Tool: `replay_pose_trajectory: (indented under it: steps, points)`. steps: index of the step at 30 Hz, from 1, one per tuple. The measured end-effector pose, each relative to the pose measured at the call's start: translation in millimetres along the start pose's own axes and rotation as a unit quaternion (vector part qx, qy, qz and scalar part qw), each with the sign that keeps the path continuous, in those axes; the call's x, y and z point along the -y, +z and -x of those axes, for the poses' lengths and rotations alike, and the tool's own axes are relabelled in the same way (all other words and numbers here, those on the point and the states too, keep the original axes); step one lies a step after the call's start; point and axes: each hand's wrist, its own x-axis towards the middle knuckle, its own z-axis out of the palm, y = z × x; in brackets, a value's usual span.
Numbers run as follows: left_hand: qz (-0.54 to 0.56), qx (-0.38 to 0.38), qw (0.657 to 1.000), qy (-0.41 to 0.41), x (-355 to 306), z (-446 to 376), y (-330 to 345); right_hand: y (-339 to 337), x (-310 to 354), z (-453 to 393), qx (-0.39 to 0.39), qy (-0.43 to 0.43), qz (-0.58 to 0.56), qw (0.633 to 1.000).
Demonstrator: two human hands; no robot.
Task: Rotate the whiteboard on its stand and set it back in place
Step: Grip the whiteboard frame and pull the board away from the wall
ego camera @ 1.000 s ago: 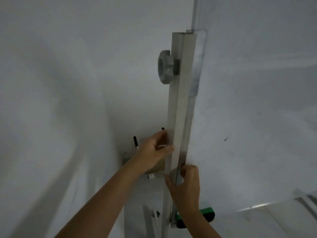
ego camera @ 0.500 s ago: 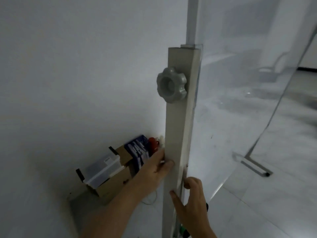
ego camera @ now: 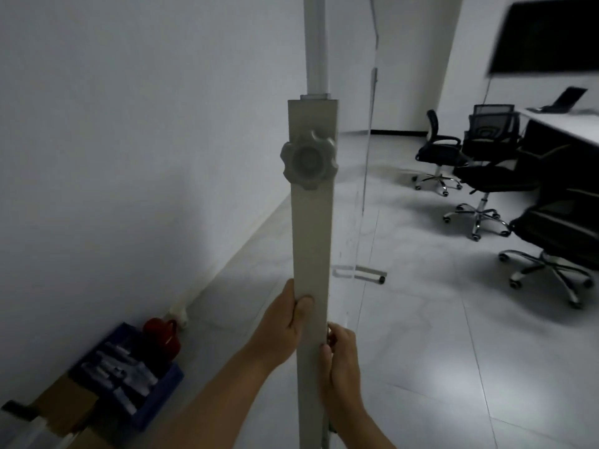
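- Stand post (ego camera: pixel 312 254) rises upright through the middle of the view, a flat grey upright with a lobed grey knob (ego camera: pixel 308 163) on its face and a thinner white tube (ego camera: pixel 316 43) coming out of its top.
- Whiteboard (ego camera: pixel 364 189) is seen almost edge-on just right of the post, a thin vertical line running down toward a foot bar (ego camera: pixel 359 272) on the floor tiles.
- Left hand (ego camera: pixel 285 322) grips the post's left edge below the knob, thumb pressed flat on the front face, fingers wrapped behind out of sight.
- Right hand (ego camera: pixel 340 354) sits a little lower on the post's right edge, thumb on the front corner, fingers curled round the back; it is closed on the post.
- Both forearms reach up from the near bottom edge, converging on the post.
- Near left on the floor lie a blue bin (ego camera: pixel 129 371), a red container (ego camera: pixel 162 332) and a cardboard box (ego camera: pixel 69 406).
- Far right stand black office chairs (ego camera: pixel 479 186) beside a desk (ego camera: pixel 564 124).
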Motion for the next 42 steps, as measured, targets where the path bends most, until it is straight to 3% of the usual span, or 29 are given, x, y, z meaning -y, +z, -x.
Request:
replay_pose_trajectory:
  steps: [12,25,30,35,42]
  points:
    - [0.029,0.008,0.999,0.024,39.6,-177.2,66.8,-15.6,-112.6,-171.8,-0.043,-0.067,0.032,0.996]
    - [0.059,0.063,0.994,0.060,117.9,-416.7,120.4,-20.2,-223.9,-379.2,-0.069,0.031,0.050,0.996]
    - [0.081,0.013,0.995,0.052,142.8,-512.6,149.7,-15.5,-275.6,-475.1,-0.067,0.045,0.022,0.996]
    - [0.109,-0.029,0.994,-0.008,162.5,-607.3,170.8,-11.8,-319.7,-572.1,-0.035,0.051,0.015,0.998]
    - [0.121,-0.114,0.986,-0.011,196.9,-737.3,200.5,4.5,-383.3,-699.4,0.022,0.076,-0.111,0.991]
